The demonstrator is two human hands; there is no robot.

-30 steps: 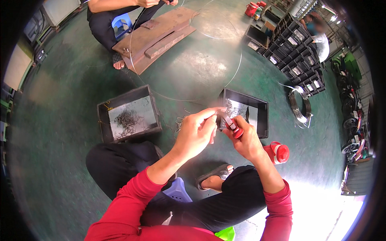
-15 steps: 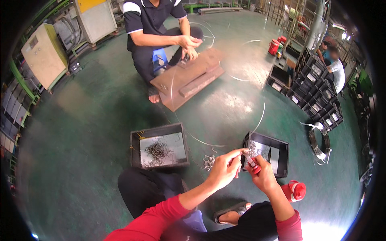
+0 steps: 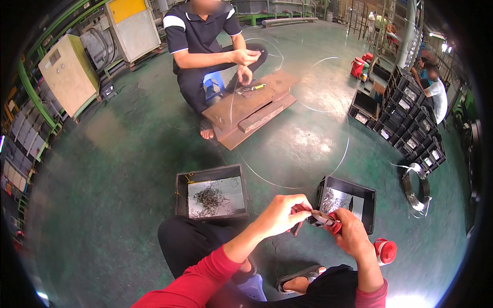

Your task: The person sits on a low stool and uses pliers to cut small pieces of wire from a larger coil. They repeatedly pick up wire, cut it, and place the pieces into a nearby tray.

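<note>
Right hand (image 3: 353, 233): grasping red-handled metal pliers (image 3: 322, 218), lower right
Left hand (image 3: 282, 214): pinching small piece, kind unclear
Black plastic crates (image 3: 398, 120): white labels (image 3: 412, 143), upper right, illegible

Black bins (image 3: 354, 188) flank open floor (image 3: 259, 194) beside the left hand (image 3: 283, 211)

Shiny metal pliers (image 3: 321, 217) with smooth plastic-looking grips (image 3: 337, 226), glossy floor (image 3: 303, 143).
</note>
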